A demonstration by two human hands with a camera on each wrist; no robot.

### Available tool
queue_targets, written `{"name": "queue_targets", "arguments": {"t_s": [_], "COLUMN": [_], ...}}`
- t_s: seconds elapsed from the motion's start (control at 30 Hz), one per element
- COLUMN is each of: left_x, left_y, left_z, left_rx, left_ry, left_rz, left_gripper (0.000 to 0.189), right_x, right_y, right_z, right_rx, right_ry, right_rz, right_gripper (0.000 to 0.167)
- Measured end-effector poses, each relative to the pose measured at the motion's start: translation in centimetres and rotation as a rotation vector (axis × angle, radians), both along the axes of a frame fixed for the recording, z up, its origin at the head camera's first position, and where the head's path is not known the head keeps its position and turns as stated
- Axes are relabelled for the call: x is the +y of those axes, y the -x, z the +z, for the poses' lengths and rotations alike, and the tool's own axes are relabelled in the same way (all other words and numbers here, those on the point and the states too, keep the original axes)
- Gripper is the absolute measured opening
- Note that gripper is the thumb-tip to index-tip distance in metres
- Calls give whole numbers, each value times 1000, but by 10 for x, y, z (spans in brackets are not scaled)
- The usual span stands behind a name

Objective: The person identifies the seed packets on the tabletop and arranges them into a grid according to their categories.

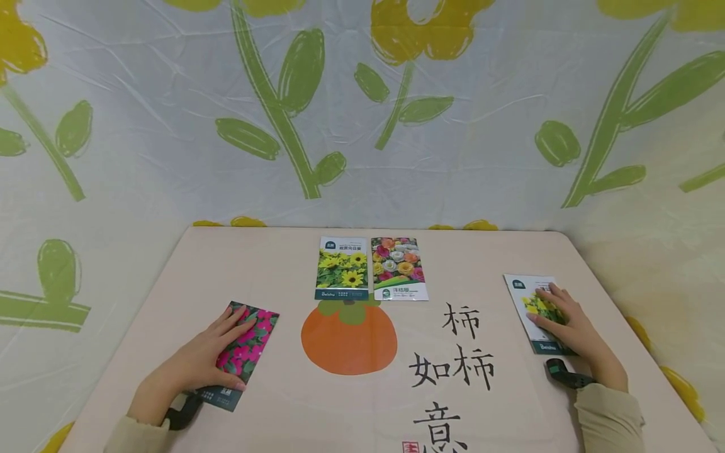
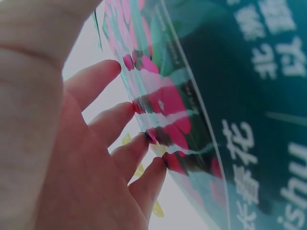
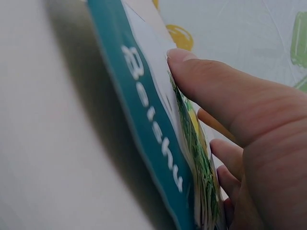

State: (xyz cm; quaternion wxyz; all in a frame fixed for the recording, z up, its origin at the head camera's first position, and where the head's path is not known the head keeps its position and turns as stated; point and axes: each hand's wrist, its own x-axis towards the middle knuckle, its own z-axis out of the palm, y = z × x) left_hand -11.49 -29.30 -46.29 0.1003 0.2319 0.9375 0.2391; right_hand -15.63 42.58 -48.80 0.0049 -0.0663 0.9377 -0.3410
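My left hand (image 1: 195, 363) rests on a seed packet with pink flowers (image 1: 257, 336) that lies slanted at the left of the table. In the left wrist view its fingertips (image 2: 127, 108) touch the printed face of that packet, near the dark green band. On the right side, my right hand (image 1: 578, 327) lies over a white seed packet with yellow flowers (image 1: 520, 296) and a green band marked "Beishu". The right wrist view shows the thumb (image 3: 206, 79) touching its face, the other fingers partly hidden behind. Each hand covers part of its packet.
At the table's back stand side by side a yellow sunflower seed packet (image 1: 342, 269) and a packet with mixed coloured flowers (image 1: 399, 267), both flat. The pale tabletop (image 1: 272, 415) bears a printed orange persimmon (image 1: 348, 340) and black characters. A flower-patterned cloth (image 1: 476, 151) hangs behind.
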Motion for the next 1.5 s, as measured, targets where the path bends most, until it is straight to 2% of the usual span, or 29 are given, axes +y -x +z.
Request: {"name": "queue_targets", "arguments": {"t_s": [0.37, 0.6, 1.5], "left_x": [2, 5, 8], "left_y": [-1, -4, -5], "left_z": [-3, -4, -3], "left_rx": [5, 26, 9], "left_ry": [39, 31, 36], "left_rz": [22, 20, 30], "left_gripper": [115, 115, 114], "right_x": [-1, 1, -4], "right_y": [-1, 1, 0], "right_z": [-1, -1, -1], "right_rx": [5, 24, 3], "right_ry": [15, 11, -6], "right_rz": [0, 0, -41], "right_gripper": [71, 70, 71]}}
